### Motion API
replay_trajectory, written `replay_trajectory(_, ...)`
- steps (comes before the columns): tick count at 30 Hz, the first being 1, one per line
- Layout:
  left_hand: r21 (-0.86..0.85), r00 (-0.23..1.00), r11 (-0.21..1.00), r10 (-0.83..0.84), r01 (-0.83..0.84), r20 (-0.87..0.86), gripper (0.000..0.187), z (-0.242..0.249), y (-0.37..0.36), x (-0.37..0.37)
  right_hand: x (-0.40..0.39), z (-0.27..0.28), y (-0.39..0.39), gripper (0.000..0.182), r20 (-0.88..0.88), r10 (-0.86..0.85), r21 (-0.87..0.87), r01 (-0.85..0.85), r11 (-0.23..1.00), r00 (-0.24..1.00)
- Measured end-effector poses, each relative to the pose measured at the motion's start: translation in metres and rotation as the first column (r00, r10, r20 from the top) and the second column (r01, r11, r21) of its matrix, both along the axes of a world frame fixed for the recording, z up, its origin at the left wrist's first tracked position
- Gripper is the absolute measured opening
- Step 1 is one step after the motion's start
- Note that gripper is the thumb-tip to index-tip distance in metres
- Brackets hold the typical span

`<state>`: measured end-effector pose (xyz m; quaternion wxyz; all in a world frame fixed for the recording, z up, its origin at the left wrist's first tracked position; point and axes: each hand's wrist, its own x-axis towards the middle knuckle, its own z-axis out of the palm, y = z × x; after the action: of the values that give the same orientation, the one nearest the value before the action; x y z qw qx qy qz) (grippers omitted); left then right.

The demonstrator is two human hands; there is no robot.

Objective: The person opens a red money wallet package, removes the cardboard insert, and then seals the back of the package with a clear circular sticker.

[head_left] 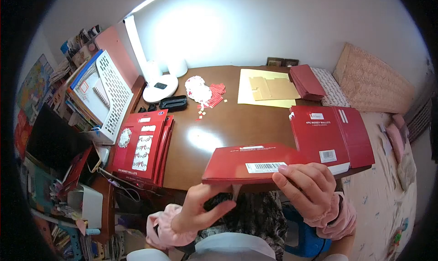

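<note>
Red card pack (232,165), barcode label (266,167) facing cam., held tilted over front edge of desk (228,128); R grip (309,188) closed on its R end, L grip (203,205) under L end, fingers partly hidden, can't tell if clasped. Stacked red packs (130,153) at desk's front L corner, printed red cards (319,138) along R edge, lamp (153,94) in rear L corner, yellow sheet (244,90) w/ tan card (270,89) nr rear edge.

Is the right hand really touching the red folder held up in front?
Touching: in the head view, the right hand has a fingertip on the red folder, by its barcode.
</note>
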<state>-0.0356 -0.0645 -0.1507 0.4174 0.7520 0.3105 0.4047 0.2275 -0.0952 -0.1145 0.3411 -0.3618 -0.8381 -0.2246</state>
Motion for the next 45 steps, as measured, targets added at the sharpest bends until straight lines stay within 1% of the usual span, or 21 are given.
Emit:
replay_trajectory(1, -0.011, 1.000, 1.000, 0.005, -0.005, -0.001, 0.032, 0.002, -0.006, -0.003, 0.000, -0.002, -0.002, 0.035, 0.021, -0.003, -0.016, 0.003, 1.000, 1.000)
replay_trajectory(2, 0.159, 0.989, 0.983, 0.105, -0.087, -0.107, 0.031, 0.002, -0.013, -0.007, -0.001, -0.004, -0.003, 0.033, 0.041, -0.005, -0.034, 0.007, 0.999, 0.999)
replay_trajectory(3, 0.332, 0.956, 0.932, 0.219, -0.146, -0.196, 0.030, 0.000, -0.018, -0.012, -0.001, -0.005, -0.004, 0.033, 0.039, 0.001, -0.047, 0.001, 0.999, 0.999)
replay_trajectory(4, 0.432, 0.952, 0.895, 0.221, -0.111, -0.214, 0.028, -0.002, -0.019, -0.023, -0.003, -0.007, -0.004, 0.033, 0.066, -0.010, -0.053, 0.013, 0.998, 0.998)
replay_trajectory(5, 0.532, 0.913, 0.839, 0.303, -0.119, -0.273, 0.026, 0.005, -0.027, -0.031, -0.005, -0.008, -0.004, 0.032, 0.093, -0.017, -0.060, 0.023, 0.998, 0.995)
replay_trajectory(7, 0.795, 0.861, 0.584, 0.478, -0.164, -0.174, 0.024, 0.010, -0.027, -0.031, -0.010, -0.008, -0.005, 0.032, 0.123, -0.009, -0.065, 0.017, 0.998, 0.992)
replay_trajectory(8, 0.863, 0.843, 0.494, 0.504, -0.102, -0.189, 0.023, 0.021, -0.016, -0.025, -0.012, -0.007, -0.004, 0.031, 0.153, -0.018, -0.053, 0.026, 0.998, 0.988)
replay_trajectory(9, 0.860, 0.839, 0.497, 0.512, -0.112, -0.187, 0.023, 0.024, -0.007, -0.020, -0.014, -0.007, -0.005, 0.031, 0.159, -0.007, -0.057, 0.016, 0.998, 0.987)
replay_trajectory(11, 0.896, 0.819, 0.442, 0.495, 0.050, -0.290, 0.024, 0.024, 0.008, -0.015, -0.016, -0.008, -0.008, 0.031, 0.156, -0.031, -0.065, 0.042, 0.997, 0.987)
replay_trajectory(12, 0.895, 0.822, 0.443, 0.493, 0.046, -0.286, 0.024, 0.020, 0.011, -0.014, -0.015, -0.008, -0.008, 0.031, 0.162, -0.033, -0.066, 0.044, 0.997, 0.986)
replay_trajectory(14, 0.899, 0.830, 0.426, 0.460, 0.105, -0.316, 0.033, 0.010, 0.017, -0.013, -0.014, -0.011, -0.008, 0.030, 0.206, -0.021, -0.046, 0.031, 0.998, 0.978)
replay_trajectory(21, 0.897, 0.866, 0.418, 0.385, 0.145, -0.319, 0.029, 0.000, 0.030, -0.011, -0.012, -0.013, -0.010, 0.031, 0.218, -0.040, -0.095, 0.062, 0.994, 0.975)
replay_trajectory(23, 0.906, 0.887, 0.400, 0.359, 0.136, -0.291, 0.028, -0.004, 0.032, -0.011, -0.011, -0.013, -0.011, 0.030, 0.262, -0.038, -0.111, 0.069, 0.991, 0.964)
replay_trajectory(29, 0.906, 0.881, 0.391, 0.355, 0.162, -0.312, 0.024, -0.014, 0.026, -0.014, -0.008, -0.032, -0.017, 0.026, 0.323, -0.022, -0.133, 0.068, 0.989, 0.946)
replay_trajectory(33, 0.894, 0.876, 0.416, 0.354, 0.167, -0.329, 0.024, -0.029, 0.020, -0.020, -0.011, -0.049, -0.022, 0.024, 0.297, 0.013, -0.153, 0.034, 0.988, 0.955)
replay_trajectory(35, 0.898, 0.870, 0.398, 0.358, 0.186, -0.338, 0.024, -0.034, 0.017, -0.023, -0.011, -0.052, -0.023, 0.025, 0.307, 0.017, -0.153, 0.032, 0.988, 0.952)
replay_trajectory(37, 0.892, 0.877, 0.416, 0.346, 0.176, -0.334, 0.026, -0.041, 0.013, -0.027, -0.010, -0.054, -0.027, 0.025, 0.317, 0.026, -0.166, 0.028, 0.986, 0.948)
replay_trajectory(39, 0.865, 0.875, 0.470, 0.327, 0.177, -0.356, 0.027, -0.040, 0.012, -0.035, -0.008, -0.053, -0.027, 0.026, 0.339, 0.018, -0.181, 0.047, 0.982, 0.941)
replay_trajectory(41, 0.854, 0.860, 0.491, 0.349, 0.172, -0.373, 0.027, -0.044, 0.009, -0.045, -0.004, -0.056, -0.027, 0.026, 0.342, 0.037, -0.183, 0.028, 0.983, 0.939)
replay_trajectory(43, 0.833, 0.813, 0.499, 0.367, 0.237, -0.452, 0.026, -0.039, 0.005, -0.051, -0.005, -0.058, -0.027, 0.026, 0.347, 0.061, -0.189, 0.006, 0.982, 0.936)
replay_trajectory(45, 0.823, 0.808, 0.514, 0.364, 0.240, -0.463, 0.026, -0.038, 0.006, -0.052, -0.008, -0.059, -0.029, 0.025, 0.343, 0.058, -0.211, 0.017, 0.977, 0.938)
